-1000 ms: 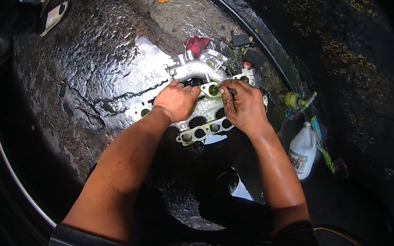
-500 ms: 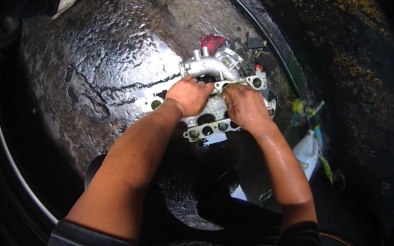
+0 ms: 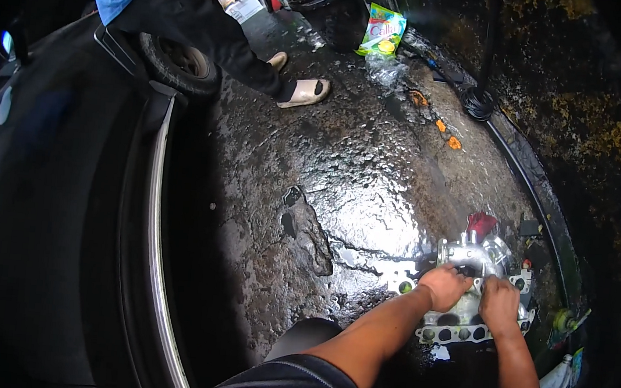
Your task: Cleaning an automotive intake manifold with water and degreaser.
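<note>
I see large lettering on a green packet (image 3: 382, 29). The silver manifold (image 3: 467, 310) lies on the wet floor (image 3: 254, 163), long axis left to right, curved pipe (image 3: 465, 256) pointing away. My left hand (image 3: 445, 287) and right hand (image 3: 499, 305) bend their fingers over its middle; I can't tell whether they grip.

silver cast-metal manifold (image 3: 466, 309) in the lower right of the frame, lying on the dark wet floor (image 3: 373, 148), thick curved pipe (image 3: 479, 258) across its top, round holes along its lower edge, pale holed metal strip (image 3: 478, 284) crossing its middle, partly covered
</note>
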